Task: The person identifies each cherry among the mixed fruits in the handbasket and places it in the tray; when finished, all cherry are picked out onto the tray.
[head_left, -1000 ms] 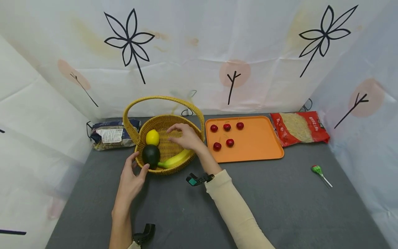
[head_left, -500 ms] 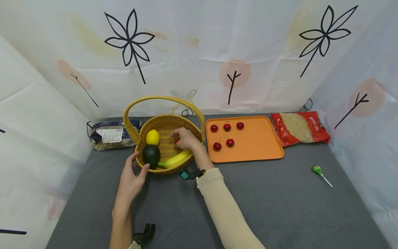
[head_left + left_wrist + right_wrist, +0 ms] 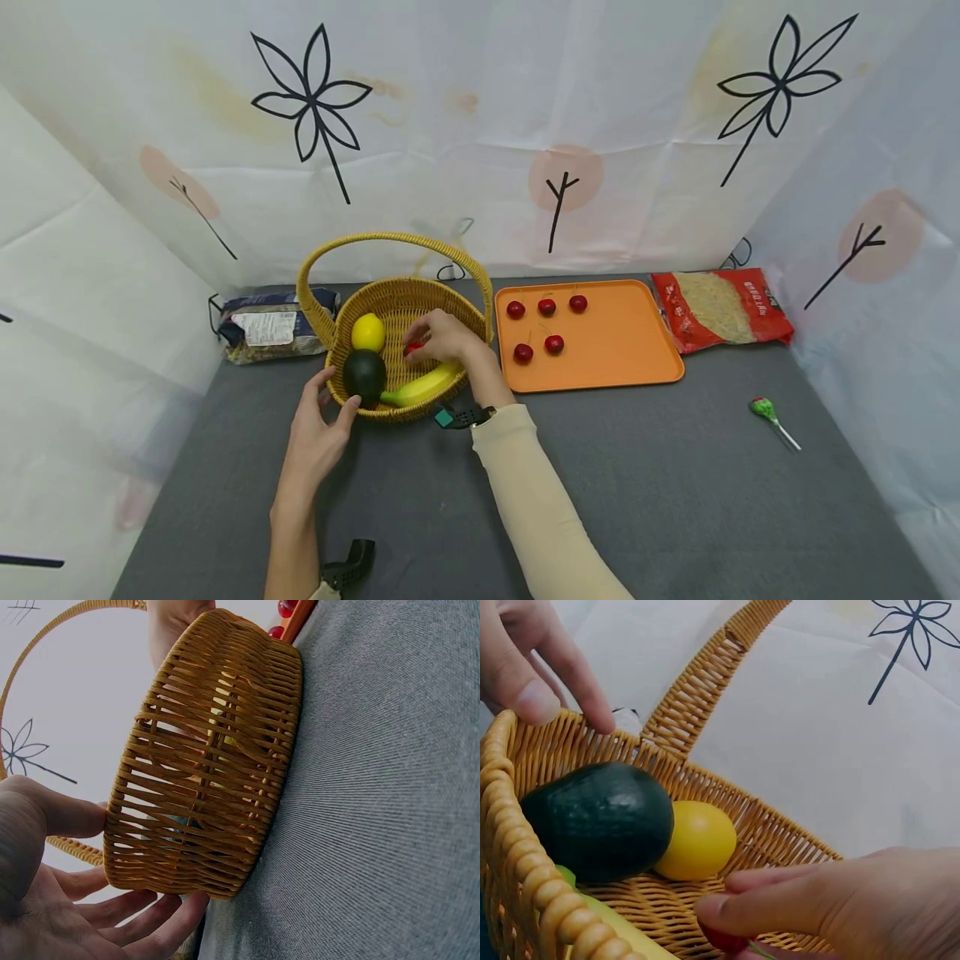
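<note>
A yellow wicker basket (image 3: pixel 401 292) with a tall handle holds a yellow lemon (image 3: pixel 368 332), a dark green avocado (image 3: pixel 364 375) and a banana (image 3: pixel 423 385). At its near left side my left hand (image 3: pixel 318 433) holds the rim, thumb and fingers spread along the wall, beside the avocado. My right hand (image 3: pixel 450 340) reaches inside, above the banana and right of the lemon. Between its thumb and fingers it pinches a red cherry (image 3: pixel 724 939), whose green stem shows in the right wrist view. The hand partly hides the cherry.
Right of the basket lies an orange tray (image 3: pixel 615 350) bearing several cherries (image 3: pixel 554 344). A red bag (image 3: pixel 720 308) sits beyond it, and a green lollipop (image 3: pixel 772 421) lies far right. Behind the basket's left side is a dark packaged bag (image 3: pixel 277 325).
My right hand has lowered deeper into the basket, and the red cherry at its fingertips has come into sight. My left hand stays in place on the rim.
</note>
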`<move>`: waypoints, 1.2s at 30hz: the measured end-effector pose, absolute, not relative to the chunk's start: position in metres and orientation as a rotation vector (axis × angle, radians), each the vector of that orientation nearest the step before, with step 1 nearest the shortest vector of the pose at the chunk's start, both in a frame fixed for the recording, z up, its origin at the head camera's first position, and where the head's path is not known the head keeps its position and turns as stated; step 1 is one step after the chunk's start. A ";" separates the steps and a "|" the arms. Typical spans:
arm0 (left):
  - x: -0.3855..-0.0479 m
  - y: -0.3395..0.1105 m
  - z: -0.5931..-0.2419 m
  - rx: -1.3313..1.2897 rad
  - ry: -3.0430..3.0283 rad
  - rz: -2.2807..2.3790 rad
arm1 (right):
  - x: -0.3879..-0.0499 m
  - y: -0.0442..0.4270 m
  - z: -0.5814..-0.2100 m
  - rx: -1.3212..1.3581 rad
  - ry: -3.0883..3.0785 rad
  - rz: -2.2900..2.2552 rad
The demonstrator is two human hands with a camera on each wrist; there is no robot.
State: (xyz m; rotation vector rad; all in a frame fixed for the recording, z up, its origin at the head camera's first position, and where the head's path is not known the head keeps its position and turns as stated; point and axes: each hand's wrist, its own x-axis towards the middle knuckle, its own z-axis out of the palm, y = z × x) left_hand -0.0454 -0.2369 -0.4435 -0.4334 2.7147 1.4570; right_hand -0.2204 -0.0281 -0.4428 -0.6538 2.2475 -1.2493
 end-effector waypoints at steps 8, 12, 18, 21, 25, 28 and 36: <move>-0.046 -0.237 -0.444 -0.437 2.710 1.454 | -0.216 -0.024 -0.438 -0.828 2.179 -1.323; -0.046 -0.236 -0.444 -0.436 2.707 1.459 | -0.211 -0.018 -0.428 -0.894 2.131 -1.379; -0.046 -0.236 -0.444 -0.440 2.707 1.451 | -0.200 -0.004 -0.406 -0.984 2.118 -1.450; -0.046 -0.236 -0.444 -0.442 2.710 1.449 | -0.194 0.005 -0.395 -1.043 2.110 -1.489; -0.047 -0.236 -0.444 -0.444 2.710 1.446 | -0.184 0.022 -0.382 -1.119 2.086 -1.517; -0.047 -0.237 -0.444 -0.441 2.707 1.447 | -0.177 0.040 -0.374 -1.148 2.054 -1.526; -0.045 -0.239 -0.444 -0.436 2.696 1.455 | -0.165 0.104 -0.368 -1.076 2.089 -1.538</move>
